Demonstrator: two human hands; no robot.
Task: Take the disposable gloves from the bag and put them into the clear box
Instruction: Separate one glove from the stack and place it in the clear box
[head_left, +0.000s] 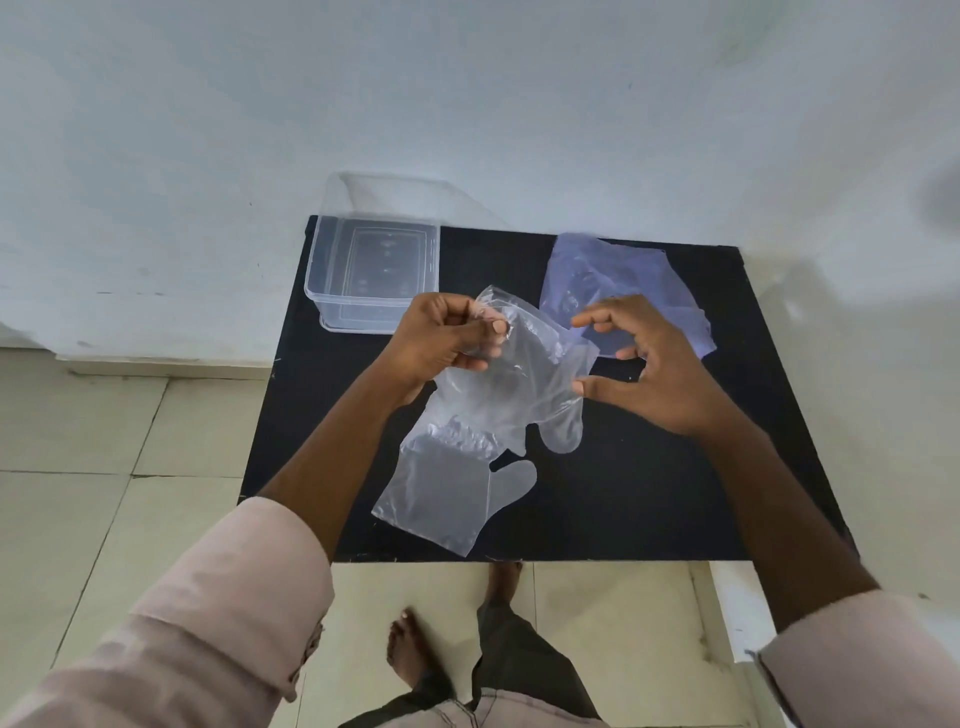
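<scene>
My left hand (441, 335) pinches the top edge of a clear disposable glove (524, 384), which hangs above the middle of the black table (675, 493). My right hand (654, 364) hovers at the glove's right side with fingers spread, its thumb touching the plastic edge. A second clear glove (441, 493) lies flat on the table below, thumb pointing right. The empty purplish plastic bag (618, 280) lies flat at the back right. The clear box (371, 270) stands open at the table's back left corner, with nothing visible inside.
The table stands against a white wall (467, 104). Tiled floor (93, 467) surrounds it on the left and front. My bare feet (410, 654) are just below the table's front edge. A white ledge (737, 608) sits at the front right.
</scene>
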